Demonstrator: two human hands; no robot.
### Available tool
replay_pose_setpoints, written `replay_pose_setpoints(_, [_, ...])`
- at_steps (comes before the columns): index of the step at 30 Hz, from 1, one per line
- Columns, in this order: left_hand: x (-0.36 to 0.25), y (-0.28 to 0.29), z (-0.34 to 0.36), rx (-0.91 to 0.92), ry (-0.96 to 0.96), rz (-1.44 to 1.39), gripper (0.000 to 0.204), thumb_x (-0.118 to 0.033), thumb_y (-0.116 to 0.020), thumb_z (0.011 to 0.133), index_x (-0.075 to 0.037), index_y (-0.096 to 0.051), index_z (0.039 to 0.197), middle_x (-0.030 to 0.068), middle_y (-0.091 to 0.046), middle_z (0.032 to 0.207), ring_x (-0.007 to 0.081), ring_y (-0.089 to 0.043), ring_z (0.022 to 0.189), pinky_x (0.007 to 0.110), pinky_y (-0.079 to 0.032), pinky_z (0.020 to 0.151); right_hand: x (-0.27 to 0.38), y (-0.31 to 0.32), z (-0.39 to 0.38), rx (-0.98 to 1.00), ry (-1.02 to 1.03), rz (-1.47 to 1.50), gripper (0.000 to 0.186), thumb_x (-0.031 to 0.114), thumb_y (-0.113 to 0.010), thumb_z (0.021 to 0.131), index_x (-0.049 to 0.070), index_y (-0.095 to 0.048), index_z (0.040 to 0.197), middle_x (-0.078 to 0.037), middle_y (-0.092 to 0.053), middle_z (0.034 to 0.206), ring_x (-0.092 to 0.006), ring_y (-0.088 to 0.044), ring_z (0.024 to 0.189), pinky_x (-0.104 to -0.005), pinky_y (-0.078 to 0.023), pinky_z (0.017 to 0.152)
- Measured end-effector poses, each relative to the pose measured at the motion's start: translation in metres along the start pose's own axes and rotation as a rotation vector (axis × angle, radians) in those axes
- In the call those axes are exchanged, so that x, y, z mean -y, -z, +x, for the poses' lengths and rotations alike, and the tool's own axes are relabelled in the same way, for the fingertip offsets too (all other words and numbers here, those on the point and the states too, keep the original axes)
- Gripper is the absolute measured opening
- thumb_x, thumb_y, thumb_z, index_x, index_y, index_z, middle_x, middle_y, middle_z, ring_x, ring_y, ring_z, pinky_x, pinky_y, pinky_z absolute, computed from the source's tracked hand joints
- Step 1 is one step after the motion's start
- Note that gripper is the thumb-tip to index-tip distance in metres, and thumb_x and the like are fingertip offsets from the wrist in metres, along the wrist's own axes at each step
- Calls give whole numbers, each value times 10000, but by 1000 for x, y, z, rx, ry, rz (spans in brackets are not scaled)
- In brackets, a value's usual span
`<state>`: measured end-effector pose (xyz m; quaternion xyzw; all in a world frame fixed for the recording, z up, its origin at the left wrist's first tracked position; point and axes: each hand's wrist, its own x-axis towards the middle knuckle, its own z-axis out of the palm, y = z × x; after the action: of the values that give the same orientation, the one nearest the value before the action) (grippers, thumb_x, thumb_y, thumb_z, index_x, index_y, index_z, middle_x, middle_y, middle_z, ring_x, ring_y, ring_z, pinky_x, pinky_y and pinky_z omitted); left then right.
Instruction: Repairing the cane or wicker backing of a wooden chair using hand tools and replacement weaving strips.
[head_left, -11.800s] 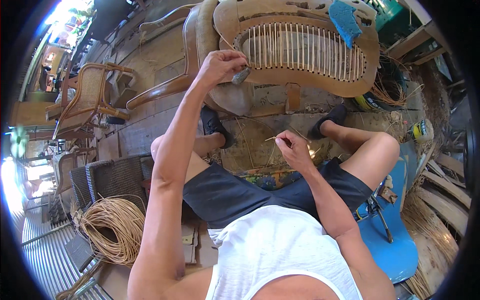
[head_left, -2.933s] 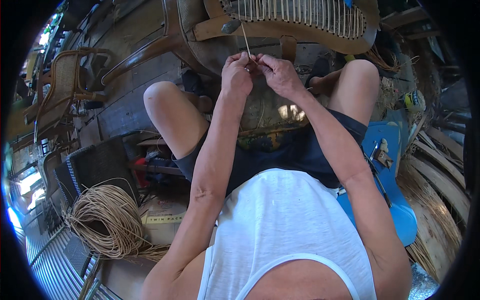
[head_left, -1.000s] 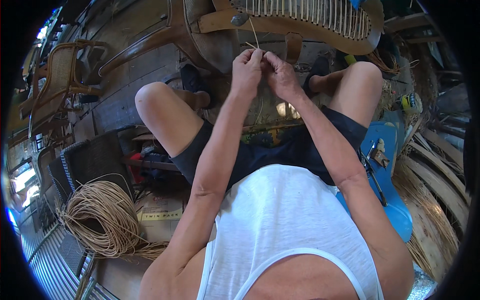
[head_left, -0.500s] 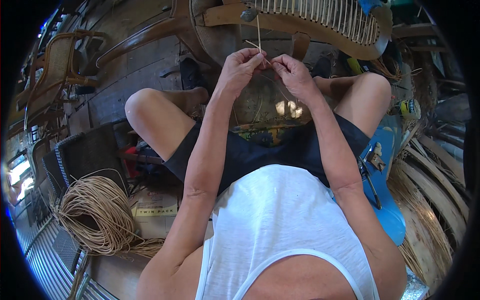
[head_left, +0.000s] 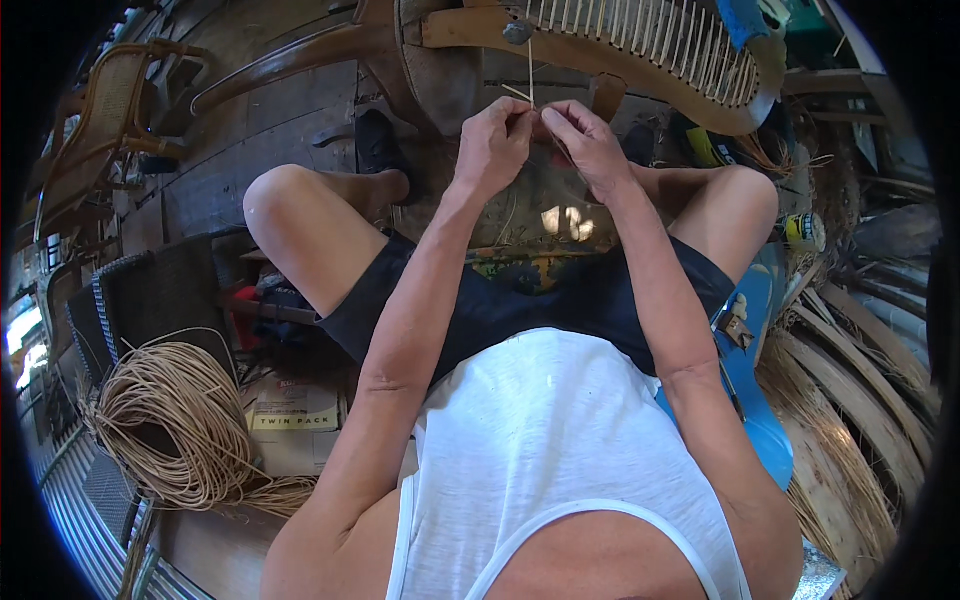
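My left hand point(head_left: 492, 147) pinches a thin pale cane strand point(head_left: 531, 72) between thumb and fingers. It runs up toward a small grey lump point(head_left: 517, 33) at the edge of a curved wooden frame point(head_left: 465, 29). A short cane end pokes out beside my left fingertips. My right hand point(head_left: 588, 150) is closed at the same spot, its thumb and forefinger on the cane and almost touching the left fingers. Exactly how the strand passes between the fingertips is hidden. Rows of pale cane point(head_left: 640, 35) span the frame above my hands.
A big coil of cane point(head_left: 215, 440) lies at the left, near a cardboard box point(head_left: 288, 450). A woven-backed chair point(head_left: 108, 110) stands far left. On the right are a blue seat point(head_left: 770, 440) with small tools, a yellow-and-black can point(head_left: 803, 232) and stacked wooden strips point(head_left: 850, 385).
My fingertips have come closer together, and my right hand has turned more upright. The whole view has shifted slightly; the cane strand is still held.
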<state>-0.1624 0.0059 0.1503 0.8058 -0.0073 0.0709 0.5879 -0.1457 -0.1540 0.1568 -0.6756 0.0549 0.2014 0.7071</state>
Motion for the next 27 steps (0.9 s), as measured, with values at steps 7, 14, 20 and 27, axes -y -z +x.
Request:
replay_pose_setpoints(7, [6, 1, -1, 24, 39, -23, 154, -27, -620, 938, 27, -678, 1071, 124, -732, 915, 131, -675, 848, 294, -536, 781, -5, -17, 21, -87, 220, -9, 128, 172, -696, 931, 50, -720, 959, -2, -685, 861, -77, -609, 766, -243, -500, 699])
replay_pose_setpoints(14, [27, 0, 3, 42, 153, -124, 157, -18, -607, 946, 48, -663, 1076, 90, -721, 941, 115, -661, 878, 282, -533, 795, -23, -38, 33, -156, 187, 220, 123, 139, -704, 922, 23, -713, 964, 2, -680, 845, -64, -598, 751, -239, -496, 677])
replay_pose_setpoints(20, [33, 0, 6, 107, 211, -230, 165, -50, -628, 964, 56, -652, 1088, 49, -691, 958, 108, -629, 862, 250, -511, 782, -2, -26, 31, -96, 184, -147, 132, 165, -689, 952, 36, -701, 977, 30, -645, 815, -46, -554, 675, -199, -450, 618])
replay_pose_setpoints(27, [29, -1, 10, 104, 90, -56, 177, -112, -683, 966, 8, -680, 1096, 31, -701, 991, 118, -629, 902, 242, -495, 827, 14, 23, 8, 77, -75, -128, 200, 215, -665, 972, 50, -663, 1085, -13, -658, 798, -75, -599, 603, -237, -484, 561])
